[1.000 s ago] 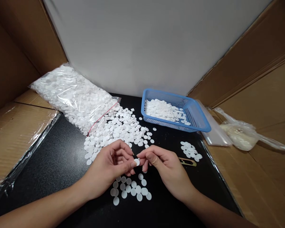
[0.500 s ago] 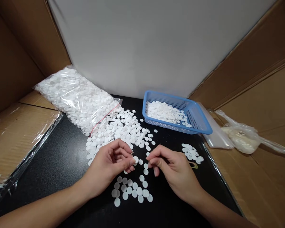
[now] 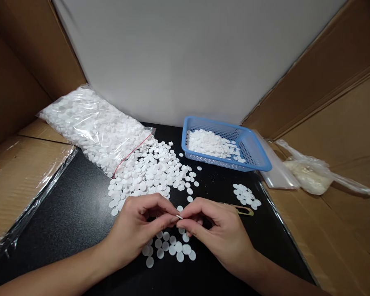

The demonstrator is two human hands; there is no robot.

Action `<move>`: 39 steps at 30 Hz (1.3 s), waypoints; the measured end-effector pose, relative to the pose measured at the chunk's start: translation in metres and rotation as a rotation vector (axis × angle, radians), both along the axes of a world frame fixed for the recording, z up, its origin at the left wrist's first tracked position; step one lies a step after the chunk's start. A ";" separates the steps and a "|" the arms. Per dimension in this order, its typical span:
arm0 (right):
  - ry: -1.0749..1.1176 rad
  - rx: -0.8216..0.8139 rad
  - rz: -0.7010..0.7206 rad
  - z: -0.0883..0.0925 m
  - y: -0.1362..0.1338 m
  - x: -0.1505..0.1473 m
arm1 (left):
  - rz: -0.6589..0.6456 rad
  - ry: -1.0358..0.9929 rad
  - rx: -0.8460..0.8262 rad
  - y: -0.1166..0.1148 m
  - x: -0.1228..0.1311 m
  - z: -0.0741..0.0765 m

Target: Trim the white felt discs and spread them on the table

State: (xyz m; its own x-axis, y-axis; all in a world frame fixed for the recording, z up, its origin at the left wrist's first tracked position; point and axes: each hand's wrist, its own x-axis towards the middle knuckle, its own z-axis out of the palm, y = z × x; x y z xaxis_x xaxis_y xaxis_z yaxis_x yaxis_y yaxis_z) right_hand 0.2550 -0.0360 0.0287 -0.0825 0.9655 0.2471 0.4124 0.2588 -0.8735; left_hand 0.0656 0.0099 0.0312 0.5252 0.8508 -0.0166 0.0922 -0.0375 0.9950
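**One white disc held edge-on**

The disc is above the black table, between the left hand and the right hand; each thumb and forefinger is nearly closed, apparently pinching it. The step in hand looks like handling this single piece two-handed; releasing one side would call for a steady pinch from the other. Scattered discs lie just below. Farther out are a larger pile, a clear bag and a blue basket, both containing discs.
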 end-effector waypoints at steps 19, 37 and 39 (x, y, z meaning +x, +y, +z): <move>-0.082 0.047 0.111 0.006 -0.002 0.001 | -0.069 0.125 0.277 -0.001 -0.003 -0.003; -0.003 -0.068 0.097 0.004 -0.003 -0.001 | -0.053 0.126 0.289 -0.003 -0.003 0.001; 0.027 -0.104 0.124 0.005 -0.003 0.001 | -0.048 0.127 0.278 -0.002 -0.002 0.003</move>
State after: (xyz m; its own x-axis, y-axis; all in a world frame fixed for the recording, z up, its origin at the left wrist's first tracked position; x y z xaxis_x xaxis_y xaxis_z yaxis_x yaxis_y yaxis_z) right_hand 0.2561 -0.0386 0.0336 -0.1972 0.9688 0.1503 0.3585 0.2139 -0.9087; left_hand 0.0633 0.0075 0.0342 0.5732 0.8065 0.1452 0.2069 -0.3139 0.9266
